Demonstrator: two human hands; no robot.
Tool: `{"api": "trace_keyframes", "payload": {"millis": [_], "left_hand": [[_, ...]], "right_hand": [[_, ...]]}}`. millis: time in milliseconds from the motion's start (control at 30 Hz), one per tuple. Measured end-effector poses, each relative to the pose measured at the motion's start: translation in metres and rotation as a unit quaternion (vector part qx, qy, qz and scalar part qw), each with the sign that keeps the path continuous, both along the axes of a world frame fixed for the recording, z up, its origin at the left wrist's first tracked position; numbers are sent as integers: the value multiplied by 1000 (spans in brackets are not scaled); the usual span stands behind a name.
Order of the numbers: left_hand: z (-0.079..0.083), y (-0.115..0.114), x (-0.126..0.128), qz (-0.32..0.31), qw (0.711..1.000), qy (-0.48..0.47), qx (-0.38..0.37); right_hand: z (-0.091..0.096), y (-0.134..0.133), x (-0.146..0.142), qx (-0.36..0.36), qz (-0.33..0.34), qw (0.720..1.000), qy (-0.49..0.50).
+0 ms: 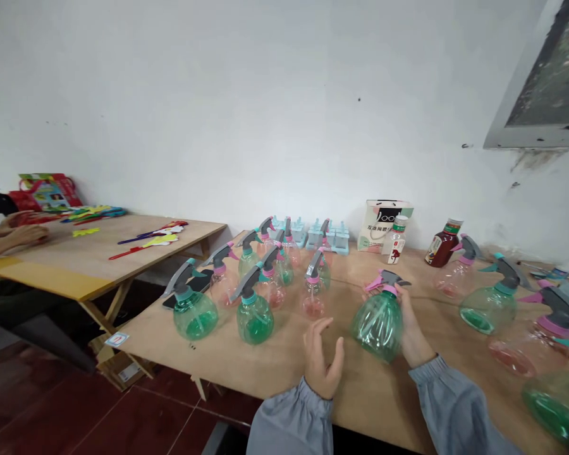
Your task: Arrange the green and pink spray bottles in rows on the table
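My right hand (pixel 409 325) is wrapped round the neck and side of a green spray bottle (pixel 378 322) with a grey and pink trigger head. The bottle tilts a little above the table. Beside it, to the left, my left hand (pixel 321 360) holds nothing, its fingers apart and curved. A pink spray bottle (pixel 313 297) stands just beyond that hand. Further left are more green and pink ones, among them a green spray bottle (pixel 255 316) and another green spray bottle (pixel 195 313) with grey and teal heads.
On the right stand several more spray bottles, including a large green bottle (pixel 488 308) and a pink bottle (pixel 526 347). Behind are blue plastic moulds (pixel 329 240), a paper bag (pixel 372 227) and a dark red drink bottle (pixel 443 245). A person's hands (pixel 26 235) rest at the left table (pixel 99 253).
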State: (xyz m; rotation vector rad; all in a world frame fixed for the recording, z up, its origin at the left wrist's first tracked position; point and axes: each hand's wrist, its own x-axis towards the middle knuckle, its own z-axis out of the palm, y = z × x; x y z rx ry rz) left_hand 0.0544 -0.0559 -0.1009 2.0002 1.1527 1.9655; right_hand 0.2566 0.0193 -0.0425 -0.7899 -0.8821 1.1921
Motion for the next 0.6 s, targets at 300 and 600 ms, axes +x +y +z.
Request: {"api": "trace_keyframes", "payload": {"millis": [300, 600], "left_hand": [[1, -7, -6, -14, 999, 23, 27], [6, -4, -7, -17, 998, 52, 35]], "right_hand": [[18, -37, 4, -106, 44, 982, 152], [13, -34, -6, -1, -7, 992, 125]]}}
